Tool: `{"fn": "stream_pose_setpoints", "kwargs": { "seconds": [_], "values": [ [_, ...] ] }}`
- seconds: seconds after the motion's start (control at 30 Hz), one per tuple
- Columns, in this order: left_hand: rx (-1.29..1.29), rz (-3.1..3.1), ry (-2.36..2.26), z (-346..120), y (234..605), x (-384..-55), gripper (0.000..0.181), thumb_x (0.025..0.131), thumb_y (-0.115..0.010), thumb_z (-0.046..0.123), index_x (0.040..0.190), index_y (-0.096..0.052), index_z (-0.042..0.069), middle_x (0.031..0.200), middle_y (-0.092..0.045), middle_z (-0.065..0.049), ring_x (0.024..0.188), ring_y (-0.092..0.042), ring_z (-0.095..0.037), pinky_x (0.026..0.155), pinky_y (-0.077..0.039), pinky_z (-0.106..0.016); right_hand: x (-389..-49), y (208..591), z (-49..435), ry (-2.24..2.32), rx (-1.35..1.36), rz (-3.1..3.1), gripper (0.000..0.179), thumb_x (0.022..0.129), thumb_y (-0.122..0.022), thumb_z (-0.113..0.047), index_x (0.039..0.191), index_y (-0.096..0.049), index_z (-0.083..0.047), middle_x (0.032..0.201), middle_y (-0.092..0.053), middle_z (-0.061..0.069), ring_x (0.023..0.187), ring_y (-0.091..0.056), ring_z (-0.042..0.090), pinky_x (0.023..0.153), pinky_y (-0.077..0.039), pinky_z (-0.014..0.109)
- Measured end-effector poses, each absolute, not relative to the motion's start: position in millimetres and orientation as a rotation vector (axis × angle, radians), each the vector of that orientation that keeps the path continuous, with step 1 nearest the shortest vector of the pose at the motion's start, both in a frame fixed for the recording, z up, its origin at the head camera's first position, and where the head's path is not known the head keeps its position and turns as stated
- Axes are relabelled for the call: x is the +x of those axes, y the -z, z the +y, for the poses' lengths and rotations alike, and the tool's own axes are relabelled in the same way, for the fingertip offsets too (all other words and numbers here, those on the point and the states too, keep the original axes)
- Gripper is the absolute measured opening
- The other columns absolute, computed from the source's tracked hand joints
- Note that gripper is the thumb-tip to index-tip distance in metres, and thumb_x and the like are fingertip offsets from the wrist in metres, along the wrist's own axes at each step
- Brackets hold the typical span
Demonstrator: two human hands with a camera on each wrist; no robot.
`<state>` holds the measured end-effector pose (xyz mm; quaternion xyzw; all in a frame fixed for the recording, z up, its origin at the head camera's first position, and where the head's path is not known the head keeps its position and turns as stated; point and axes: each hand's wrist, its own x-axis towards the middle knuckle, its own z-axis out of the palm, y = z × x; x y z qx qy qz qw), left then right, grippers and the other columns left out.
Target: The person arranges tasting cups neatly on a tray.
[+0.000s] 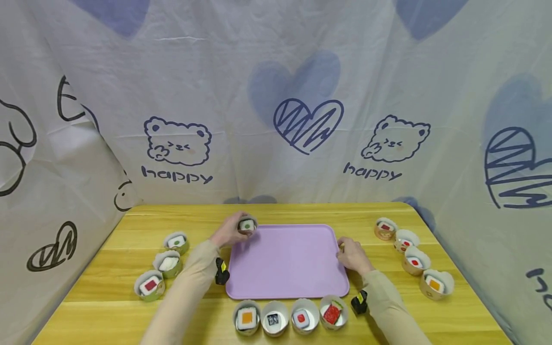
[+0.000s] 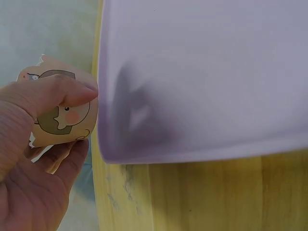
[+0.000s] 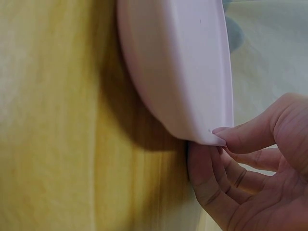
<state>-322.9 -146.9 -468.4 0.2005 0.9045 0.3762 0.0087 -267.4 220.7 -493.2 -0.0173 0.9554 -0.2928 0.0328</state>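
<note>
Found tray (image 1: 286, 261) at lower ctr of head view: shallow lilac rect., rounded cnrs, raised rim, smooth matte surf. Gripped paper cup (image 2: 67, 132) in L hand (image 1: 228, 232) at tray's upper-L cnr: scalloped lip, cartoon face printed on tan wall, white roll (image 1: 247, 224) w/ green ctr inside. Could not confirm contact betw. cup and tray. Per L-wrist view, laid thumb across cup wall and bent fingers round opp. side. Pinched tray's R edge in R hand (image 1: 351, 253): thumb on top, fingers curled beneath, per R-wrist view. Reached diag. up-R w/ L arm and up-L w/ R arm, both in loose beige sleeves (image 1: 194, 278) entering at bottom of head view. Wore blk units (image 1: 222, 273) w/ yel. patch at both wrists.

Noted further cups on yel. wood-grain table (image 1: 302, 214): 3 in slanted line at L (image 1: 173, 272), w/ green walls; 4 in slanted line at R (image 1: 411, 269), w/ tan walls; 4 in row at bottom ctr (image 1: 247, 331), just below tray. Saw small block-shaped pieces (image 1: 247, 317) in these, mostly white-sided, w/ red, orange, green or dark tops. Identified backdrop (image 1: 233, 72) as creased white sheet w/ soft folds at top of frame, printed w/ blue hearts, line-drawn bears and lettering "happy".
</note>
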Motion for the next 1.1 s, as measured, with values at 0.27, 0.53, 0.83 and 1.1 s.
{"fn": "stream_pose_setpoints", "kwargs": {
  "seconds": [0.27, 0.53, 0.83, 1.1],
  "values": [
    [0.587, 2.832, -1.149, -142, 470, -321, 0.050, 0.077, -0.077, -0.004, 0.123, -0.055, -0.003, 0.121, -0.064, -0.025, 0.113, -0.061, -0.041, 0.103, -0.049, -0.056, -267, 494, 221, 0.921, -0.055, 2.930, 0.030, 0.088, -0.057, -0.001, 0.116, -0.061, 0.009, 0.077, -0.062, 0.011, 0.063, -0.057, 0.018, 0.057, -0.046, 0.029],
    [0.586, 2.868, -1.077, -140, 473, -320, 0.051, 0.077, -0.078, -0.001, 0.123, -0.057, -0.001, 0.119, -0.065, -0.024, 0.110, -0.062, -0.038, 0.101, -0.050, -0.053, -266, 494, 221, 0.925, -0.045, 2.919, 0.032, 0.089, -0.056, -0.001, 0.119, -0.060, 0.009, 0.081, -0.064, 0.013, 0.065, -0.058, 0.019, 0.059, -0.047, 0.030],
    [0.625, 2.855, -1.082, -138, 476, -320, 0.051, 0.075, -0.078, -0.003, 0.121, -0.056, -0.005, 0.115, -0.065, -0.025, 0.105, -0.063, -0.037, 0.098, -0.051, -0.052, -265, 493, 221, 0.917, -0.045, 2.927, 0.031, 0.089, -0.056, -0.001, 0.118, -0.060, 0.009, 0.080, -0.063, 0.013, 0.066, -0.058, 0.020, 0.059, -0.046, 0.030],
    [0.621, 2.828, -1.101, -137, 482, -322, 0.054, 0.073, -0.076, -0.005, 0.122, -0.054, -0.007, 0.114, -0.064, -0.026, 0.103, -0.061, -0.036, 0.097, -0.050, -0.051, -265, 493, 221, 0.931, -0.048, 2.927, 0.030, 0.088, -0.055, -0.001, 0.115, -0.061, 0.008, 0.078, -0.062, 0.011, 0.065, -0.057, 0.019, 0.058, -0.045, 0.029]
  ]
}}
